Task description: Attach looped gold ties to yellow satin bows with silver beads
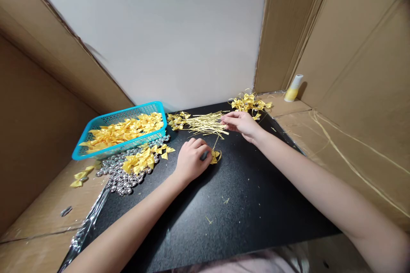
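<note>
Head view: a turquoise plastic basket (124,113) of small yellow ribbon bows (124,131) sits left, seemingly for easy reach. Your left hand (192,157) curls, perhaps steadying the single gold-tied bow (215,157) at its fingertips; grip hidden. Your right hand (241,123) bunches its fingers at thin gold strips (205,123), any pinch unclear.

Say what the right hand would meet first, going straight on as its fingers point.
Probably the yellow strips: their ends lie just ahead of the right hand, though depth and contact are unclear.
</note>
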Action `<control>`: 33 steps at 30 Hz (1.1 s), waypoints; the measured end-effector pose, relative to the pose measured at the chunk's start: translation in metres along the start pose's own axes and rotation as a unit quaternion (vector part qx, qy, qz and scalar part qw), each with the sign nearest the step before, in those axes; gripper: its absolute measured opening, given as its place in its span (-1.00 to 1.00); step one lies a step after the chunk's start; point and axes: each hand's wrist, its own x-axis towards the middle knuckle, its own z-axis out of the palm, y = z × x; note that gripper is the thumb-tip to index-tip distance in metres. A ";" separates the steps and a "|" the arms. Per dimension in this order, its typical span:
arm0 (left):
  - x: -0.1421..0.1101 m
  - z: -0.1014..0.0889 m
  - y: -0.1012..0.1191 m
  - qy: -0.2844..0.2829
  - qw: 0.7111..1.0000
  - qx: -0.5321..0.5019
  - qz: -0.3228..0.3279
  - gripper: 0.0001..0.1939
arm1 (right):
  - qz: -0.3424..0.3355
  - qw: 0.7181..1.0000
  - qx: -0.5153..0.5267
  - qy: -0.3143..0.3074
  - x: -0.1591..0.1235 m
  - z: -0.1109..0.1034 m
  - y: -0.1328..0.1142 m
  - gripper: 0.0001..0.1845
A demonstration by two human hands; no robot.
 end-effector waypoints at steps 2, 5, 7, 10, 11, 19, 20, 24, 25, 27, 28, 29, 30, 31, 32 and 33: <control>-0.003 0.000 -0.003 0.020 0.998 0.030 0.048 -0.85 | 0.011 1.000 0.006 0.014 0.001 -0.002 -0.001 -0.83; -0.005 -0.001 -0.009 0.008 0.991 0.046 0.125 -0.82 | 0.018 1.000 0.004 0.018 0.002 -0.003 0.001 -0.85; -0.004 -0.001 -0.013 -0.024 0.985 0.035 0.165 -0.81 | 0.017 1.000 -0.003 0.016 0.003 -0.003 0.005 -0.85; -0.003 -0.002 -0.017 -0.059 0.978 0.017 0.200 -0.80 | 0.015 1.000 -0.009 0.016 0.004 -0.003 0.009 -0.85; -0.003 -0.002 -0.018 -0.057 0.977 0.013 0.203 -0.80 | 0.015 1.000 -0.009 0.016 0.004 -0.003 0.010 -0.85; -0.001 -0.002 -0.021 0.008 0.991 -0.043 0.128 -0.93 | 0.018 1.000 -0.013 0.017 0.006 -0.004 0.014 -0.88; -0.002 -0.003 -0.022 0.009 0.992 -0.045 0.115 -0.92 | 0.019 1.000 -0.013 0.017 0.006 -0.004 0.014 -0.88; -0.005 -0.004 -0.019 0.003 0.993 -0.051 0.105 -0.86 | 0.022 1.000 -0.013 0.014 0.005 -0.004 0.014 -0.87; -0.005 -0.003 -0.018 0.002 0.993 -0.053 0.108 -0.84 | 0.022 1.000 -0.012 0.014 0.005 -0.003 0.014 -0.87; -0.005 -0.003 -0.015 0.010 0.993 -0.061 0.100 -0.81 | 0.024 1.000 -0.012 0.012 0.004 -0.003 0.013 -0.87; -0.004 -0.002 -0.013 0.016 0.994 -0.070 0.086 -0.83 | 0.025 1.000 -0.011 0.012 0.003 -0.003 0.013 -0.87; -0.003 -0.002 -0.011 0.020 0.994 -0.084 0.067 -0.87 | 0.026 1.000 -0.011 0.011 0.003 -0.002 0.012 -0.86; -0.002 -0.003 -0.010 0.021 0.994 -0.099 0.045 -0.91 | 0.027 1.000 -0.010 0.011 0.002 -0.002 0.012 -0.86; 0.000 -0.003 -0.008 0.017 0.993 -0.115 0.025 -0.94 | 0.028 1.000 -0.009 0.009 0.001 -0.001 0.011 -0.86; 0.001 -0.004 -0.007 0.009 0.991 -0.130 0.008 -0.93 | 0.029 1.000 -0.007 0.005 0.000 0.001 0.009 -0.85; 0.002 -0.004 -0.005 -0.003 0.990 -0.143 -0.005 -0.92 | 0.029 1.000 -0.004 0.000 -0.002 0.002 0.008 -0.83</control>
